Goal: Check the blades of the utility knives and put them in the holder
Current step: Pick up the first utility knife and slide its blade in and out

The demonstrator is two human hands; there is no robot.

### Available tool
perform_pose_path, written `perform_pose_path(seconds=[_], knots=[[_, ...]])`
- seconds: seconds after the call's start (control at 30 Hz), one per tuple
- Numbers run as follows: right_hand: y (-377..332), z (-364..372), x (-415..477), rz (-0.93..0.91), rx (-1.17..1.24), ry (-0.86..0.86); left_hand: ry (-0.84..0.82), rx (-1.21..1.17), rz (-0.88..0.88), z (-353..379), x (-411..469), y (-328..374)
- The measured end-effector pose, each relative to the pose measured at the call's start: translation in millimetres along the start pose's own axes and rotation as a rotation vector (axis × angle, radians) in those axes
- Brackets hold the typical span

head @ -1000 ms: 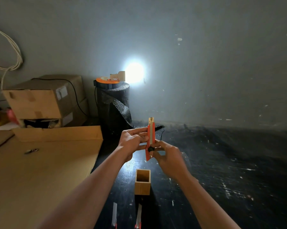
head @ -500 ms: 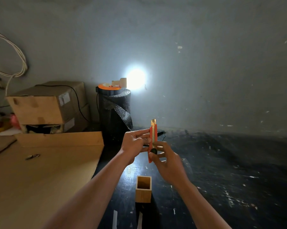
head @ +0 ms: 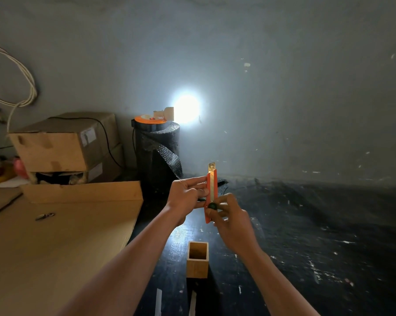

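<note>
Landmark: my black bubble-wrap roll point(head: 159, 153), upright against wall. Orange disc point(head: 150, 119) on top of it. Bright light spot point(head: 186, 108) on wall just right of it. Stacked cardboard boxes point(head: 64, 144) left of it. Flat cardboard sheet point(head: 55, 236) left and nearer me. White cables point(head: 14, 87) far left, high on wall.

- Both hands hold an orange knife point(head: 211, 192) upright above the dark tabletop point(head: 306, 236).
- The left hand point(head: 188, 197) pinches its upper body from the side; the right hand point(head: 232, 222) grips the lower end, thumb by the black slider point(head: 212, 205).
- A short gold blade point(head: 212, 166) sticks out on top.
- A square wooden holder point(head: 197, 260) stands open below the hands.
- Cardboard point(head: 55, 242) covers the left side, with boxes point(head: 62, 144) and a black roll point(head: 158, 153) behind, near a bright light point(head: 186, 108).
</note>
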State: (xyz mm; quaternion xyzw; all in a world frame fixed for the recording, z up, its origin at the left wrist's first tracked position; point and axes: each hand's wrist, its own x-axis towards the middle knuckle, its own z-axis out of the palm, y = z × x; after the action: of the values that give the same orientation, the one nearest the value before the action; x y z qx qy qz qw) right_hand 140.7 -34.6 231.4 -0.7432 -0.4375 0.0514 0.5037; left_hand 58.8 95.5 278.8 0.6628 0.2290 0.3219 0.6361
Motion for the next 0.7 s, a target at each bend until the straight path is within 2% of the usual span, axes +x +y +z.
perform_pose_path(seconds=[0.23, 0.4, 0.6, 0.7], knots=[[-1.3, -0.3, -4.0, -0.063, -0.060, -0.009, 0.002, -0.015, 0.006, -2.1, -2.7, 1.7], [-3.0, 0.4, -3.9, 0.019, 0.039, -0.004, 0.008, -0.010, 0.010, -2.1, -4.2, 0.7], [-2.8, 1.7, -9.1, -0.043, -0.038, 0.004, 0.014, -0.032, 0.000, -3.8, -8.8, -1.4], [1.0, 4.4, -8.8, -0.015, -0.006, -0.003, 0.016, -0.024, 0.011, -3.7, -10.9, -2.3]])
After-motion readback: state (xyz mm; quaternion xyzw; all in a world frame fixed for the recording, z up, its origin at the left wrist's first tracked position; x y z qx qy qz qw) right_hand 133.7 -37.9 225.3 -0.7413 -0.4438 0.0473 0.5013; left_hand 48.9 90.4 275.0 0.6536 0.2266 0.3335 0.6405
